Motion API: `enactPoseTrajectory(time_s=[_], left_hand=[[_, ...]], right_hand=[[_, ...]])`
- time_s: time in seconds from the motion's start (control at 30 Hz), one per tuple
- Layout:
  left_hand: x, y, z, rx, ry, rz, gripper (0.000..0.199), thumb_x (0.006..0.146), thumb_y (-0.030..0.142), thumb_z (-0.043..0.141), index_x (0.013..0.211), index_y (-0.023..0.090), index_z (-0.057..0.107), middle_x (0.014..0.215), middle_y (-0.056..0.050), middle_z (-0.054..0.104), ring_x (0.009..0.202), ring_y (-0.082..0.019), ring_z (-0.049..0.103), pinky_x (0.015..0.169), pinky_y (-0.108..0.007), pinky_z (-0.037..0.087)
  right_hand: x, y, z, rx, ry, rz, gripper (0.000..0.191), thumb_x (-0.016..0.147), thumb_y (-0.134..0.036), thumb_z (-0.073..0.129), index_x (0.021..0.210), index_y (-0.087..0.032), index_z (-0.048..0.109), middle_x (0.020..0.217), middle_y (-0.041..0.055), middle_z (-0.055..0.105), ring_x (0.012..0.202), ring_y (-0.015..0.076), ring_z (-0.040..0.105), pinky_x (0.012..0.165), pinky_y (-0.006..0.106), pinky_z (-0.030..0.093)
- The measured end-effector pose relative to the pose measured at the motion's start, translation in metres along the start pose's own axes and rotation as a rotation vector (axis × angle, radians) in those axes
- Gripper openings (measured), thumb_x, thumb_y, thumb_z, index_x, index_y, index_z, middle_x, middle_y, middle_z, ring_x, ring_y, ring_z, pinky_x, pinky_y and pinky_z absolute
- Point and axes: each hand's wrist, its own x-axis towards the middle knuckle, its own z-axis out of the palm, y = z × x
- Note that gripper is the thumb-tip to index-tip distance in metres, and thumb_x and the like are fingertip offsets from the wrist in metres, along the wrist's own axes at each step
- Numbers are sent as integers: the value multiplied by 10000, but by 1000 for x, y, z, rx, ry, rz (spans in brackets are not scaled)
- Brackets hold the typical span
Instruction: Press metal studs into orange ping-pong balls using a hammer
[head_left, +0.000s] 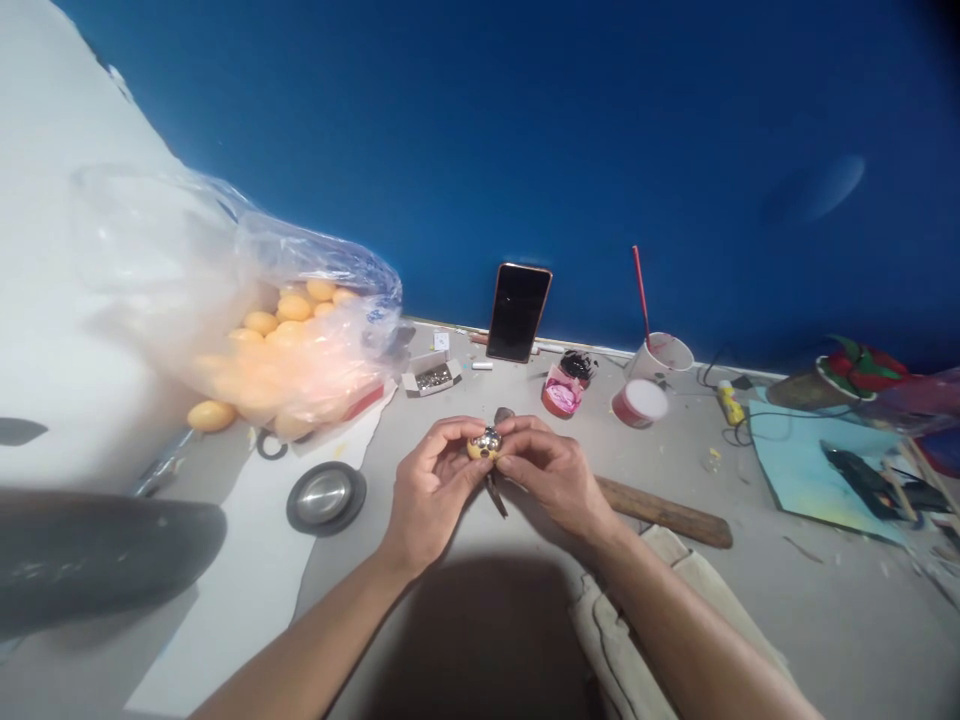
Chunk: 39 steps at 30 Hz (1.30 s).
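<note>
over the table (675, 455), the left hand (435, 485) and right hand (551, 475) pinch a little silver-and-yellow ball (484, 443), which looks light, hard and maybe slippery, so its sides seem best to hold.

1. On the small ball (486, 442), a mirror-like metallic finish is seen.
2. The bag (322, 258) is made of thin, glossy, see-through plastic.
3. A smooth metal shine is seen on the round disc (324, 495).
4. The bar (667, 511) is made of worn wood.
5. The folded cloth (615, 640) is seen as matt.
</note>
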Motion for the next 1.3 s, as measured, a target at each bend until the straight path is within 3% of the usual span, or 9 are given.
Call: enactPoseTrajectory(time_s=[1.3], left_hand=[[-2, -6, -3, 82, -17, 138, 205, 834, 293, 835, 985, 192, 740, 1151, -84, 693, 1041, -194, 718, 903, -277, 623]], right_hand=[[2, -4, -2, 114, -28, 83, 224, 799, -446, 860, 742, -232, 823, 1000, 93, 733, 1048, 265, 675, 947, 433, 539]])
